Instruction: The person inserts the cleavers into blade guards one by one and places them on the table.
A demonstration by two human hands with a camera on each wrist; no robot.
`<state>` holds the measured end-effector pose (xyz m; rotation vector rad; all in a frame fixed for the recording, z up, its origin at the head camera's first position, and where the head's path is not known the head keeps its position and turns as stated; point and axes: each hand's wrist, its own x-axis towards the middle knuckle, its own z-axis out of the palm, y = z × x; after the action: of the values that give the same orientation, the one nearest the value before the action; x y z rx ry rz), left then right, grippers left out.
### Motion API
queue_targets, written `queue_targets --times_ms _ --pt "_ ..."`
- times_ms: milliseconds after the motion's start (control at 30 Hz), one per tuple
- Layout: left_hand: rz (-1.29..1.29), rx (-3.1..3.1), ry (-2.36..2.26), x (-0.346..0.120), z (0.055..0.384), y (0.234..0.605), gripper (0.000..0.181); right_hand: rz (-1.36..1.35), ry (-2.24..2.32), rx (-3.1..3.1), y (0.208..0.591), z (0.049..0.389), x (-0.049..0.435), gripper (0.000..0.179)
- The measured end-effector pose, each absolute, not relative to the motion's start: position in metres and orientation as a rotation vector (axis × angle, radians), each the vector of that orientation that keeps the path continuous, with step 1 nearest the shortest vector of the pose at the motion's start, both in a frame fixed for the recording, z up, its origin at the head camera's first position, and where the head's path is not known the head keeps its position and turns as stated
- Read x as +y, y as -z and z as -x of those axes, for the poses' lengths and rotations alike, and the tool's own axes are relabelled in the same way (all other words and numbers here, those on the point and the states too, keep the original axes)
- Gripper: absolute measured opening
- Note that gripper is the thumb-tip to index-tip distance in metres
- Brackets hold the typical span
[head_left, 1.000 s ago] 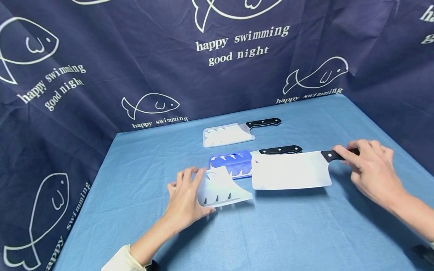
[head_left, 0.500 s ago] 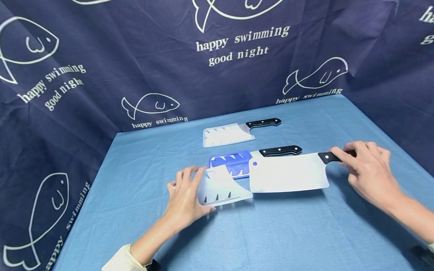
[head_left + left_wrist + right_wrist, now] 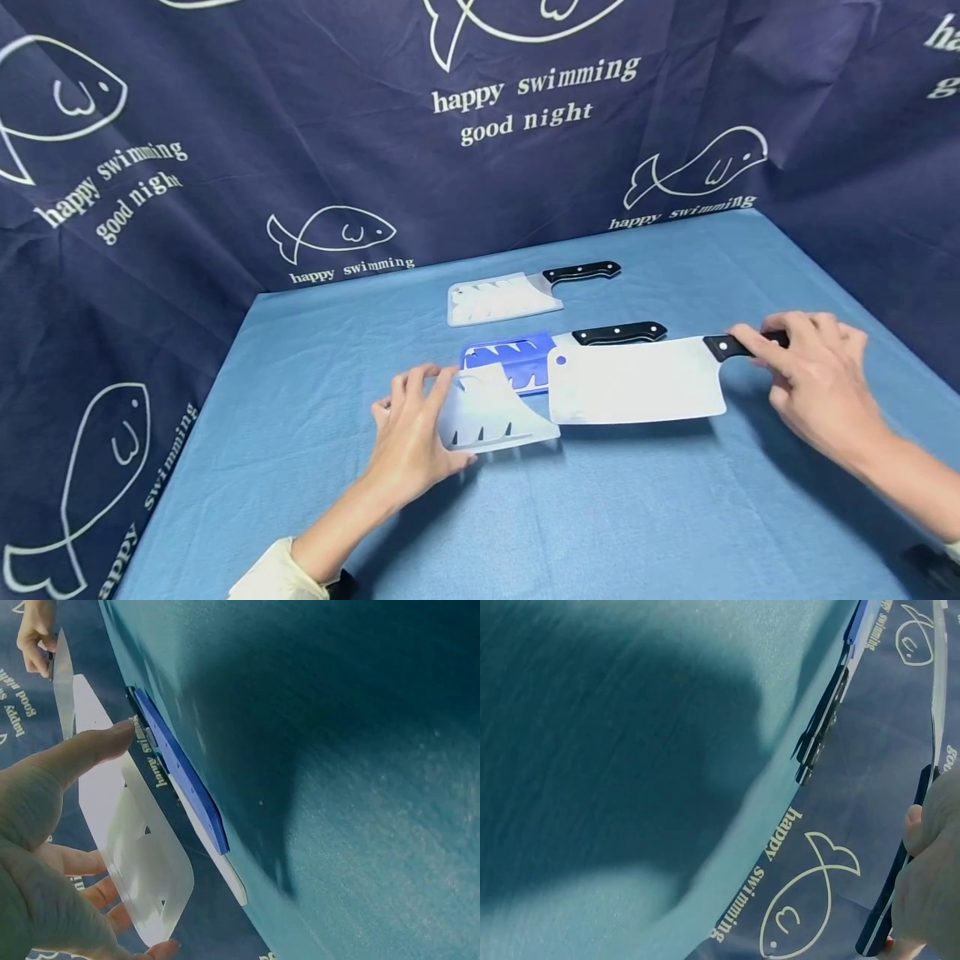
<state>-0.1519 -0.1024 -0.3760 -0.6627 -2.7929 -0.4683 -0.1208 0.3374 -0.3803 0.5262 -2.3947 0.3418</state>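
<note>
My left hand (image 3: pixel 411 427) holds a whitish translucent knife blade cover (image 3: pixel 491 410) by its left end, thumb on the near edge and fingers on the far edge. The left wrist view shows this cover (image 3: pixel 127 817) raised over the table, with dark slots along it. With my right hand (image 3: pixel 821 387) I grip a cleaver by its black riveted handle (image 3: pixel 896 896). Its broad bare blade (image 3: pixel 637 382) points left, a small hole at the tip corner. That tip end is right beside the cover's flared, open end.
Behind the held pieces lies a cleaver in a blue cover (image 3: pixel 517 354), its black handle (image 3: pixel 621 333) to the right. Farther back lies another cleaver in a white cover (image 3: pixel 498 300). A blue cloth (image 3: pixel 600 517) covers the table; a navy printed curtain (image 3: pixel 337 125) hangs around it.
My right hand has shifted slightly left with the cleaver, bringing the blade's tip end closer to the cover. My left hand and the cover have stayed almost in place.
</note>
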Motion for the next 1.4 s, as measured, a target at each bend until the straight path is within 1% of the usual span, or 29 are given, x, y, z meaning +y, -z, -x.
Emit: queue_targets --times_ms 300,500,867,1400 --pt "0.591 -2.772 0.503 -0.105 0.155 0.37 0.105 -0.564 -0.286 -2.411 0.378 0.118 0.33 0.074" --pt "0.589 -2.786 0.495 -0.106 0.154 0.369 0.107 -0.465 -0.331 -2.349 0.373 0.12 0.332 0.059" --pt "0.599 -2.786 0.504 -0.104 0.154 0.37 0.107 -0.467 -0.362 -2.286 0.371 0.12 0.326 0.049" --pt "0.578 -2.807 0.488 -0.105 0.155 0.37 0.106 -0.48 -0.363 -2.266 0.368 0.118 0.322 0.055"
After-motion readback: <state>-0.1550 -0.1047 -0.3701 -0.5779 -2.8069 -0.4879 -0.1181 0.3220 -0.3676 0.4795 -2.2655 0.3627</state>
